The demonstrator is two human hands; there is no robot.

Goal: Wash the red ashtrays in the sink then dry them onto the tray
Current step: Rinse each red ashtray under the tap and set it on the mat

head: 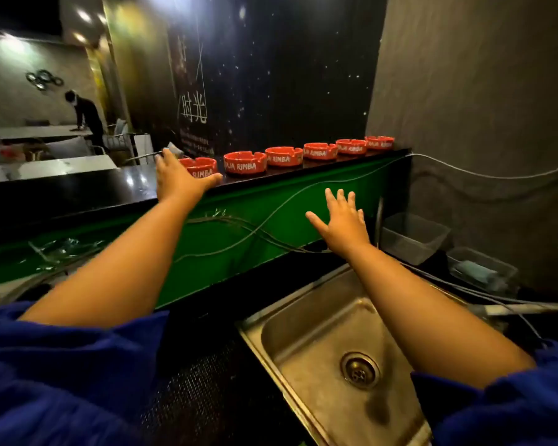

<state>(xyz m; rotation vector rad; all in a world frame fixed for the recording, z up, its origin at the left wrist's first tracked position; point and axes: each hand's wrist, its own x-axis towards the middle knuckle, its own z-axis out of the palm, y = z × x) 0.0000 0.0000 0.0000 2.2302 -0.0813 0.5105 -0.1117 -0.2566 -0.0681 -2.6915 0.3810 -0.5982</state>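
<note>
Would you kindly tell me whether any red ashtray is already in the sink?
No, the sink holds only its drain, while all six red ashtrays stand on the black ledge.

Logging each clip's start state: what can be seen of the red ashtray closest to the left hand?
The leftmost ashtray is round and glossy red, ceramic by its look, with notches cut in its rim and white lettering on its side, of which "RIMBA" shows. It sits upright at the left end of a row of six on the black ledge above the green panel, apart from the next ashtray. The left hand, fingers spread, covers its left side, thumb lying across its front; actual contact cannot be told.
</note>
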